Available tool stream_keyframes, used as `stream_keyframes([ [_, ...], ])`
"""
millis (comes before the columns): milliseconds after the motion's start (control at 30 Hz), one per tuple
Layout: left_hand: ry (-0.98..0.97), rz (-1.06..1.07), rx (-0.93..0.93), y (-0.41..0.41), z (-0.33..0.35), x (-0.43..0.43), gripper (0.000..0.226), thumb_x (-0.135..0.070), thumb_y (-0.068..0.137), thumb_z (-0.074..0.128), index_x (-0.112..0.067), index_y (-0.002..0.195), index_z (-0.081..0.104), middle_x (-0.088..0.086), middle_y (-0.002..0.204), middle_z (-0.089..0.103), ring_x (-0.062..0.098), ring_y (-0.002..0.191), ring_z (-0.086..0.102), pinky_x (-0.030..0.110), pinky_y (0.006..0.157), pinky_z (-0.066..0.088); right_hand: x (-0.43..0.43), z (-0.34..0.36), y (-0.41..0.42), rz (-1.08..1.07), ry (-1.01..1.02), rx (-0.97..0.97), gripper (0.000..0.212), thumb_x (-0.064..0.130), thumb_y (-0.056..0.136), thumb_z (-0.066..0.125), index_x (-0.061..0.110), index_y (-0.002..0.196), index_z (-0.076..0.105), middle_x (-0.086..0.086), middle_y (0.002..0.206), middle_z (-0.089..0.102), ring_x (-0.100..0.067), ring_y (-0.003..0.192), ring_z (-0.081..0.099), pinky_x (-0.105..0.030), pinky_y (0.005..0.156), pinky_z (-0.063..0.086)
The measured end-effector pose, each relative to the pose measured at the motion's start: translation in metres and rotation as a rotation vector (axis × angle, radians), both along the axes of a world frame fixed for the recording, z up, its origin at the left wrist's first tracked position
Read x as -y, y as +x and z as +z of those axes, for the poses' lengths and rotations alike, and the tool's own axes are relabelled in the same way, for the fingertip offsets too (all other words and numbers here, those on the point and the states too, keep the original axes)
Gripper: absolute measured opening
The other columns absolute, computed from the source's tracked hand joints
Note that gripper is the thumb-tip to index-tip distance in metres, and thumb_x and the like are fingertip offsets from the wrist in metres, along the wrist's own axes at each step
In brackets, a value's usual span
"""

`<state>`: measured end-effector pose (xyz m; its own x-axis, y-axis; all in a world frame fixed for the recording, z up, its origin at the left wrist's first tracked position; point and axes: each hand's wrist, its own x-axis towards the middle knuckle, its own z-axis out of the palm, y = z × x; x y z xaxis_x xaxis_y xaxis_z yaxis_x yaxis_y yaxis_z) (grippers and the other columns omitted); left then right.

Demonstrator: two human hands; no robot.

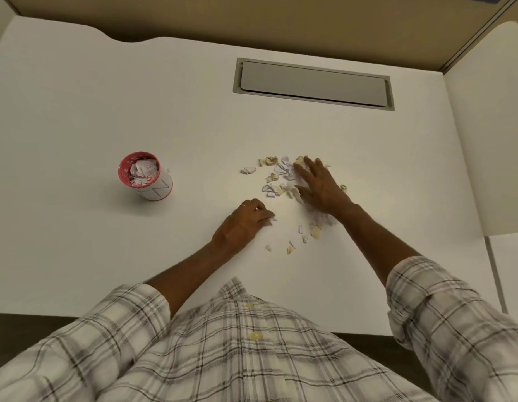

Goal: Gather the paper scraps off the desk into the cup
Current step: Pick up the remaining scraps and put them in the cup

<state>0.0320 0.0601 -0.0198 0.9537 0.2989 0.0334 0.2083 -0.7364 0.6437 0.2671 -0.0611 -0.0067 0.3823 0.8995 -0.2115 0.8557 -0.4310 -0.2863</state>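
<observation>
- A white desk [107,97] is seen from above, with a grey rectangular cover plate [313,84] set into its far side
- A red-rimmed cup [144,176] is stood upright on the left part of the desk, well apart from both hands; crumpled paper is seen inside it, and dark letters are printed on its white wall
- The paper scraps [276,177], white, cream and pale lilac, are scattered in a loose patch right of the desk's centre, well apart from the cup
- A few smaller bits [307,233] are lain nearer the person, between the two forearms
- The right hand [320,187] is laid palm-down over the right part of the patch, its fingers spread wide and flat, with scraps beside and under them; nothing is gripped
- The left hand [246,220] is rested on the desk just left of the scraps, its fingers curled in and pinched on a small white scrap [271,219] at the fingertips; a ring is seen on one finger
- Both forearms are bare, the sleeves [130,309] of a plaid shirt being rolled back
</observation>
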Motion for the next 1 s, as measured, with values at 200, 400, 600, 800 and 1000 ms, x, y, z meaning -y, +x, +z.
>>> stream_keyframes([
  [200,0.147,0.15,-0.084,0.024,-0.002,-0.048,0.078,-0.054,0.076,0.075,-0.026,0.143,0.046,-0.002,0.139,0.047,0.022,0.126,0.047,0.043,0.102,0.045,0.036,-0.008,-0.042,0.194,0.118,-0.012,0.045,0.022,0.105,0.048,0.006,0.147,0.048,-0.022,0.159,0.037,-0.039,0.15,0.034,-0.047,0.121,0.037],
  [400,0.294,0.036,-0.316,0.072,0.006,-0.078,0.13,-0.082,0.057,0.069,-0.03,0.159,0.006,0.006,0.167,-0.012,0.035,0.154,-0.009,0.058,0.123,0.013,0.088,-0.001,-0.051,0.052,0.289,0.018,0.029,0.034,0.106,0.05,0.015,0.123,0.063,-0.005,0.16,0.039,-0.025,0.137,0.051,-0.035,0.096,0.055],
  [600,0.183,-0.225,-0.352,0.096,0.01,-0.077,0.094,-0.064,0.077,0.069,-0.034,0.156,0.027,0.0,0.168,0.003,0.024,0.156,-0.004,0.039,0.125,0.002,0.103,-0.004,-0.038,-0.38,0.224,-0.116,0.077,0.059,0.093,0.06,0.022,0.155,0.033,-0.003,0.169,0.018,-0.024,0.155,0.023,-0.038,0.118,0.035],
  [800,0.124,-0.18,0.001,0.05,0.0,-0.052,0.03,-0.019,0.097,0.061,-0.007,0.123,0.07,0.016,0.139,0.058,0.032,0.138,0.046,0.043,0.115,0.039,0.074,-0.017,-0.087,-0.3,0.097,-0.111,0.091,0.066,0.092,0.054,0.018,0.161,0.018,-0.01,0.17,0.014,-0.031,0.158,0.012,-0.052,0.127,0.018],
  [1000,0.197,-0.034,0.121,-0.01,-0.02,-0.038,0.029,0.001,0.087,0.063,-0.006,0.113,0.073,0.012,0.125,0.067,0.034,0.128,0.057,0.048,0.108,0.046,0.045,-0.026,-0.143,-0.083,0.199,-0.053,0.045,0.027,0.106,0.048,0.013,0.149,0.048,-0.018,0.159,0.04,-0.037,0.149,0.034,-0.054,0.121,0.033],
])
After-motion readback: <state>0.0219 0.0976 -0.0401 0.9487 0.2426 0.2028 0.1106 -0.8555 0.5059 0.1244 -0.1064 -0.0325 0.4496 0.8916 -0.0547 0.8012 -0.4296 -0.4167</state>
